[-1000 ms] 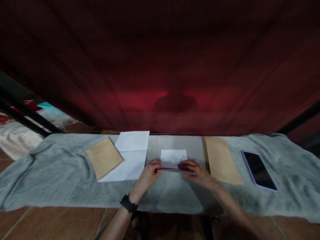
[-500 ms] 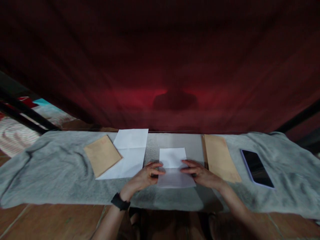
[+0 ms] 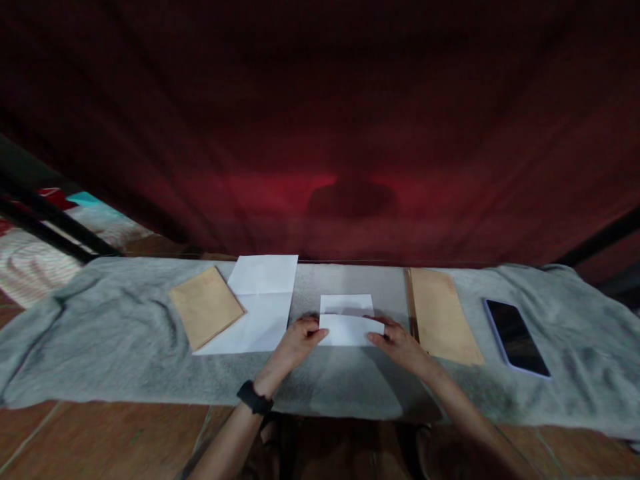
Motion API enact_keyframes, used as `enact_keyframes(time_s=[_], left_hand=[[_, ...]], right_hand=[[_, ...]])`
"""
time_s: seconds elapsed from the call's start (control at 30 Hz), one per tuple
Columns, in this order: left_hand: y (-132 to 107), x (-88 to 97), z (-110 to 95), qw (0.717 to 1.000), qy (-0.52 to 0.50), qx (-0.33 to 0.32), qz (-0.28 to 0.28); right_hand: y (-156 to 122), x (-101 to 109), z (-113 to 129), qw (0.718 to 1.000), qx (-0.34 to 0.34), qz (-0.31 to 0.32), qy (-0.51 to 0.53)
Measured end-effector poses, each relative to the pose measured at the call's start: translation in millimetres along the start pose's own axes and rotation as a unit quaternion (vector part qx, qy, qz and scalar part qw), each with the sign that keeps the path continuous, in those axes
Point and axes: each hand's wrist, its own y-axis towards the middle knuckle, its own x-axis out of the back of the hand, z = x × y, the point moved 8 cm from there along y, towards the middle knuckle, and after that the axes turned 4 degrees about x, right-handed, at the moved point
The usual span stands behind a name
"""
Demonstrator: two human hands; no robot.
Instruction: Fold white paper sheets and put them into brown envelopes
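Observation:
A white sheet of paper (image 3: 350, 331) lies in front of me on the grey cloth, its near part folded up over the far part. My left hand (image 3: 301, 337) pinches the left end of the raised flap, thumb on the near side. At the flap's right end my right hand (image 3: 395, 339) grips it the same way. Behind the flap, the sheet's far strip still shows flat. To the left, a larger creased white sheet (image 3: 263, 283) lies partly under a brown envelope (image 3: 206, 310). Right of my right hand rests a stack of brown envelopes (image 3: 443, 317).
A phone in a lilac case (image 3: 517, 339) lies at the right on the grey cloth (image 3: 120, 340). A dark red curtain (image 3: 240, 213) hangs close behind the cloth-covered surface. Black bars (image 3: 55, 220) stand at the left; tiled floor (image 3: 125, 433) shows in front.
The paper's near part was lying towards me under my fingers; now both hands have lifted it and brought it away from me over the far part.

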Motion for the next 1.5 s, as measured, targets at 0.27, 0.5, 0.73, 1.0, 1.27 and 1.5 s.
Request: enact_keyframes(time_s=[0.27, 0.5, 0.73, 1.0, 1.27, 1.5], left_hand=[[6.1, -1.4, -0.2, 0.967, 0.164, 0.167, -0.096], [4.0, -1.5, -12.4, 0.929, 0.285, 0.200, -0.126], [10.9, -0.1, -10.8, 0.920, 0.292, 0.228, -0.129], [13.8, 1.4, -11.9, 0.920, 0.295, 0.215, -0.146], [18.0, 2.1, -12.4, 0.912, 0.297, 0.235, -0.155], [20.9, 1.1, -12.7, 0.901, 0.320, 0.242, -0.163]], right_hand=[[17.7, 2.3, -12.9, 0.961, -0.112, -0.084, -0.241], [23.1, -0.2, -3.1, 0.927, -0.139, -0.135, -0.321], [28.5, 1.5, -4.7, 0.918, -0.172, -0.156, -0.322], [29.9, 4.7, 10.1, 0.918, -0.093, -0.188, -0.336], [41.0, -5.0, 13.1, 0.938, -0.051, -0.145, -0.311], [41.0, -10.8, 14.7, 0.932, -0.058, -0.158, -0.322]])
